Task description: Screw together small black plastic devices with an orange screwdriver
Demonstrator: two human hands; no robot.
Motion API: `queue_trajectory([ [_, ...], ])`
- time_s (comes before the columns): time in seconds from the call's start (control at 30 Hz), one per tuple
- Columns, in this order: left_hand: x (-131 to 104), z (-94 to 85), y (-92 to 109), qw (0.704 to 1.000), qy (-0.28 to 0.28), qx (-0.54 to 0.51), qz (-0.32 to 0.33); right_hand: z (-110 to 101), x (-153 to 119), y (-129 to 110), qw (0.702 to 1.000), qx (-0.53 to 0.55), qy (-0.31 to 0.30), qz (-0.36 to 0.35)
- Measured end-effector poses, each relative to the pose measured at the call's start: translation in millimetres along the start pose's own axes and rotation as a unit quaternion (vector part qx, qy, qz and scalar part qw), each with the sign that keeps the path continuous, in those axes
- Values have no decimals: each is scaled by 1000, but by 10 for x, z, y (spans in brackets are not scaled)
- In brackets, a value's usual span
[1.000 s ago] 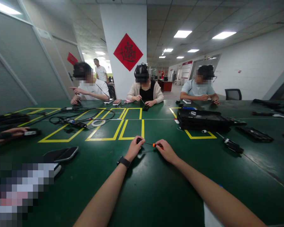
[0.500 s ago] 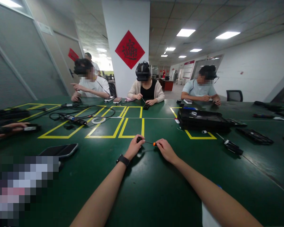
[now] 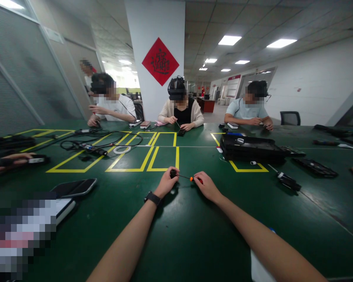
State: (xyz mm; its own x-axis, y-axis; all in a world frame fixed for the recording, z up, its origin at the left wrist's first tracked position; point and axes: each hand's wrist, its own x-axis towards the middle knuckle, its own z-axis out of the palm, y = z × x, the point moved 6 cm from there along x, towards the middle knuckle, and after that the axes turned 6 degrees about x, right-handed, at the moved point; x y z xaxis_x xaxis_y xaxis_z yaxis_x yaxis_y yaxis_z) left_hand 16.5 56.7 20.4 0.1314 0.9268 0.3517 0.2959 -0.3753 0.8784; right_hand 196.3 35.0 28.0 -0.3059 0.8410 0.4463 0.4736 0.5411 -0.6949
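Above the middle of the green table (image 3: 170,243), my left hand (image 3: 164,183) grips a small, dark, rounded part (image 3: 173,173) between thumb and fingers. My right hand (image 3: 206,187) is closed round the handle of a screwdriver (image 3: 191,179), which shows an orange collar and a bit of red. Its thin shaft points left and reaches the dark part; whether the tip sits in a screw is too small to tell. Most of the handle is hidden by my fingers. A dark watch is on my left wrist.
Black trays (image 3: 250,149) are stacked at the right, with a black-handled tool (image 3: 288,182) in front of them. Cables (image 3: 106,137) and a white ring (image 3: 122,150) lie left, beyond a phone (image 3: 85,187). Three people sit opposite; another person's hand (image 3: 20,156) is at left.
My hands stay almost in place, and more red of the screwdriver handle shows by my right fingers. A person in the background has moved left.
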Motion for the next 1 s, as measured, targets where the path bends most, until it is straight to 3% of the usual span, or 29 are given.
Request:
queue_trajectory([
  [0.3,0,-6,19,1000,0,2,20,-22,-28,-22,1000,2,-2,9],
  [0.8,-14,-7,-26,998,4,-50,-42,-40,-30,-16,1000,5,-9,28],
  [1.0,-16,4,-10,997,-8,-66,-28,-41,-40,-29,999,13,-9,29],
])
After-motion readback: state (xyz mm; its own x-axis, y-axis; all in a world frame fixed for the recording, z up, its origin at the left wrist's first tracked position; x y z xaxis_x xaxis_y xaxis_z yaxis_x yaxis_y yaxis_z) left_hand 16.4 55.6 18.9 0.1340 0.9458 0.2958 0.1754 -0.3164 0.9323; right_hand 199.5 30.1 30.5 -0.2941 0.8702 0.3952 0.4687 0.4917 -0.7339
